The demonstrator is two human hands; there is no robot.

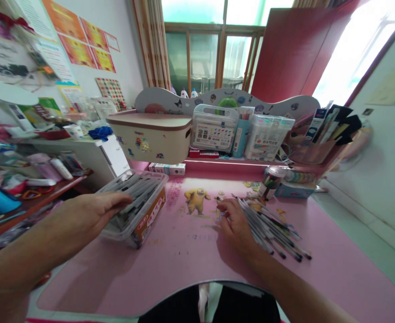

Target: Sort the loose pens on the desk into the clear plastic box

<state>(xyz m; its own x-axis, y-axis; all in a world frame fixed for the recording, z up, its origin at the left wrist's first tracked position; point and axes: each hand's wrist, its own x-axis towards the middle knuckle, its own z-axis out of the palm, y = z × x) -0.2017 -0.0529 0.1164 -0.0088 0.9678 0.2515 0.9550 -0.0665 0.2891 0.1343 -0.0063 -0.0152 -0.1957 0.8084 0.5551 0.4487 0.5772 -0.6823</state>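
Observation:
On the left of the pink desk, a clear plastic box (149, 214) holds many grey pens (141, 190). My left hand (105, 207) reaches over its near left rim, fingers stretched out above the pens and their undersides hidden. A loose pile of pens (267, 226) lies on the right of the desk, tips pointing various ways. Beside the pile's left edge, my right hand (236, 222) rests low over the desk with its fingers curled inward. Whatever those fingers hold, if anything, is too hard to make out.
The pink desk (190, 251) bears printed cartoon figures. A lidded cream bin (153, 141), a clear marker case (214, 130) and another clear case (267, 137) stand on the back shelf. A clear jar (271, 181) and a blue tissue box (294, 189) sit at the right rear.

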